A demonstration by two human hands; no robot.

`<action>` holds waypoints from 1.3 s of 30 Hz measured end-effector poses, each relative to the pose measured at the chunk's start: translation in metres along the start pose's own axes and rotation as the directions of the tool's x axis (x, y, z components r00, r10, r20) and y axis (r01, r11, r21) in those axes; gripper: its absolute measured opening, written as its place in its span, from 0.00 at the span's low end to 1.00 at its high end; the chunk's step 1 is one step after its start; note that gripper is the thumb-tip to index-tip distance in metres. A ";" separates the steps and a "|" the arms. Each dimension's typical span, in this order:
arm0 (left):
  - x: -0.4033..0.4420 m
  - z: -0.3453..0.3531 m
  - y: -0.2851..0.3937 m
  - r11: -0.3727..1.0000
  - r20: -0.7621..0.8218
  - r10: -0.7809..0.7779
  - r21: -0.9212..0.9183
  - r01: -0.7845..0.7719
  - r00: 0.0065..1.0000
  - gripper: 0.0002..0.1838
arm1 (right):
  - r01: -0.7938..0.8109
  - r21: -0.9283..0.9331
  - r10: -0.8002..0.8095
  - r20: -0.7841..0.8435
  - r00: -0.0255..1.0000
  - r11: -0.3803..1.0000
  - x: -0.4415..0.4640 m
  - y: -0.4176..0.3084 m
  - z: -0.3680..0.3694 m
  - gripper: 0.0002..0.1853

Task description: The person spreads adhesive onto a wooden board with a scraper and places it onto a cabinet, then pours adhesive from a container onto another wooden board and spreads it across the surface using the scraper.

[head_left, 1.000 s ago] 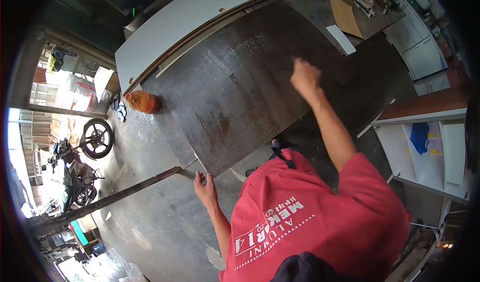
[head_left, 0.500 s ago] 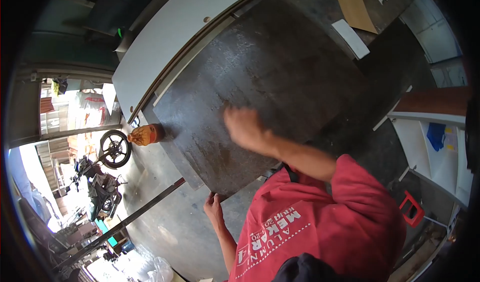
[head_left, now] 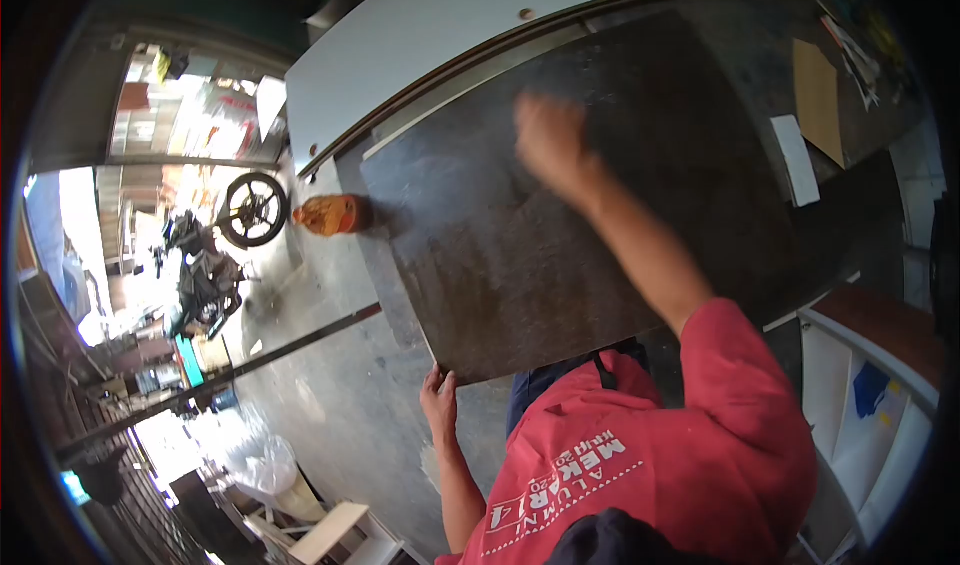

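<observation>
A large dark brown sheet (head_left: 620, 235) with a dull, streaked surface lies flat in front of me. My right hand (head_left: 553, 140), blurred by motion, is closed over the upper middle of the sheet; what it holds, if anything, is too smeared to make out. At the sheet's near left corner, my left hand (head_left: 438, 390) pinches the edge between thumb and fingers. An orange-brown container (head_left: 332, 215) stands just beyond the sheet's left side.
Behind the sheet runs a long white panel (head_left: 430, 40). Cardboard (head_left: 818, 100) and a white strip (head_left: 796, 161) lie at the upper right. A motorcycle (head_left: 205, 275) is at left, an open white cabinet (head_left: 840, 365) at right.
The view has shifted and turned. My right hand swept from the sheet's right part toward the near left, then away to its upper middle. My left hand has closed on the corner.
</observation>
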State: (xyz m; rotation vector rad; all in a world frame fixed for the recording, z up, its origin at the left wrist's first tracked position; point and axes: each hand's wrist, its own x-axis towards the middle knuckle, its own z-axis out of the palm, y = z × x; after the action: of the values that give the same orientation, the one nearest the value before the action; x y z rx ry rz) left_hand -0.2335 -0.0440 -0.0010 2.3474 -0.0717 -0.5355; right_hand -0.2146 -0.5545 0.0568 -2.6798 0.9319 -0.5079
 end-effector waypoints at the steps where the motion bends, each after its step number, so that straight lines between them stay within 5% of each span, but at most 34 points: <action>1: 0.001 0.001 -0.002 1.000 0.026 0.010 -0.010 -0.010 1.000 0.28 | -0.076 -0.123 0.060 -0.127 0.990 0.990 0.038 0.029 0.012 0.10; 5: -0.004 0.005 0.002 0.996 0.078 -0.009 -0.082 0.015 0.997 0.31 | -0.157 -0.162 0.141 -0.105 0.984 0.974 0.100 0.064 0.047 0.11; 7: -0.003 0.001 0.005 1.000 0.098 -0.005 -0.027 0.008 0.995 0.33 | 0.004 -0.231 0.032 0.151 0.988 0.973 0.088 0.027 0.057 0.11; 12: -0.006 -0.011 0.016 0.998 0.181 0.040 0.033 -0.046 0.983 0.36 | 0.088 -0.200 -0.051 0.183 0.982 0.976 -0.025 -0.113 0.095 0.10; 13: -0.006 -0.016 0.019 0.999 0.214 0.041 0.016 -0.046 0.976 0.36 | 0.229 -0.265 -0.171 0.223 0.960 0.937 -0.061 -0.145 0.088 0.12; 14: -0.005 -0.024 0.031 0.998 0.265 0.065 -0.034 -0.058 0.962 0.35 | 0.334 -0.236 -0.286 0.215 0.934 0.912 -0.094 -0.171 0.104 0.14; 16: 0.005 -0.031 0.009 0.992 0.304 0.094 -0.109 -0.064 0.948 0.35 | 0.399 0.114 -0.410 0.384 0.827 0.910 -0.134 -0.221 0.083 0.16; 17: 0.012 -0.034 -0.003 0.986 0.351 0.116 -0.155 -0.065 0.929 0.34 | 0.424 0.107 -0.431 0.378 0.819 0.899 -0.129 -0.233 0.073 0.16; 19: 0.022 -0.041 -0.017 0.976 0.368 0.096 -0.216 -0.016 0.925 0.33 | 0.256 0.303 -0.373 0.437 0.819 0.918 -0.116 -0.262 0.035 0.19; 21: 0.031 -0.048 -0.025 0.943 0.465 0.014 -0.300 0.143 0.885 0.32 | 0.307 0.365 -0.351 0.057 0.935 0.879 -0.086 -0.282 0.020 0.19; 23: 0.031 -0.053 -0.024 0.886 0.467 -0.016 -0.403 0.229 0.884 0.34 | 0.487 0.211 -0.410 -0.320 0.854 0.848 -0.047 -0.305 0.011 0.20; 26: 0.034 -0.054 -0.033 0.828 0.496 0.081 -0.517 0.219 0.864 0.40 | 0.631 0.051 -0.543 -0.460 0.702 0.774 0.000 -0.348 0.025 0.21; 29: 0.033 -0.065 -0.024 0.875 0.500 0.156 -0.471 0.116 0.852 0.41 | 0.678 -0.122 -0.648 -0.457 0.609 0.725 0.027 -0.376 0.065 0.21; 31: 0.036 -0.064 -0.022 0.845 0.530 0.225 -0.524 0.107 0.817 0.42 | 0.672 -0.114 -0.682 -0.147 0.717 0.732 0.026 -0.371 0.125 0.26; 33: 0.038 -0.072 -0.015 0.781 0.554 0.153 -0.575 0.244 0.818 0.42 | 0.649 -0.067 -0.649 0.028 0.760 0.757 0.018 -0.372 0.107 0.34; 36: 0.060 -0.058 -0.024 0.635 0.628 0.208 -0.670 0.385 0.750 0.36 | 0.567 -0.082 -0.571 -0.047 0.820 0.820 -0.021 -0.362 0.059 0.37; 38: 0.071 -0.052 -0.010 0.580 0.676 0.290 -0.687 0.437 0.677 0.32 | 0.575 0.297 -0.521 -0.246 0.817 0.762 -0.055 -0.342 0.029 0.36; 39: 0.072 -0.049 0.000 0.511 0.659 0.312 -0.724 0.463 0.685 0.30 | 0.557 0.341 -0.488 -0.271 0.830 0.757 -0.078 -0.328 0.008 0.34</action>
State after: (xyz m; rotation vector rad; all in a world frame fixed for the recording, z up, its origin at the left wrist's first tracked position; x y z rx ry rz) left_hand -0.1482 -0.0267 0.0052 0.9971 -0.0365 -1.2243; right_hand -0.0893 -0.2546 0.1460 -2.4929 0.0432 -0.9382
